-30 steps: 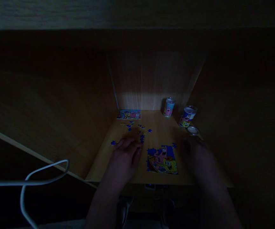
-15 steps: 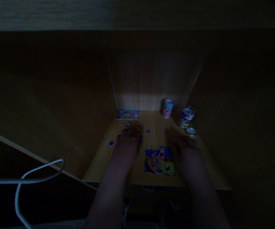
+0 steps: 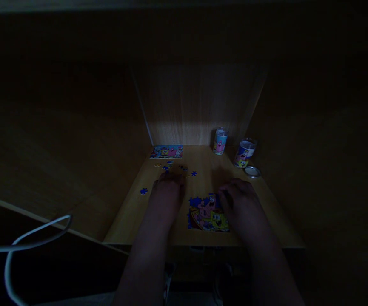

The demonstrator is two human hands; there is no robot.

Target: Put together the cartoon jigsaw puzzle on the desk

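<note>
A partly joined jigsaw puzzle [image 3: 203, 214], with pink and yellow cartoon figures on blue, lies near the board's front edge. My right hand [image 3: 241, 204] is at its upper right corner, fingers bent and drawn together at the edge; anything between them is too dark to make out. Left of the puzzle and farther back, my left hand [image 3: 167, 191] rests low among loose pieces, knuckles up, its fingertips hidden beneath it. One blue puzzle piece [image 3: 144, 191] lies to its left, another blue piece [image 3: 194, 173] beyond it to the right. Several more are scattered just past the fingers.
A cartoon picture card [image 3: 166, 152] lies at the back left. At the back right stand a light-blue can [image 3: 220, 142] and a dark-blue can [image 3: 244, 154], with a round lid [image 3: 252, 171] beside the latter. Wooden walls enclose the board [image 3: 129, 216]. A white cable [image 3: 40, 244] loops at lower left.
The view has shifted slightly. My right hand has moved left, closer over the puzzle's upper right corner. My left hand now covers blue pieces that showed beside it.
</note>
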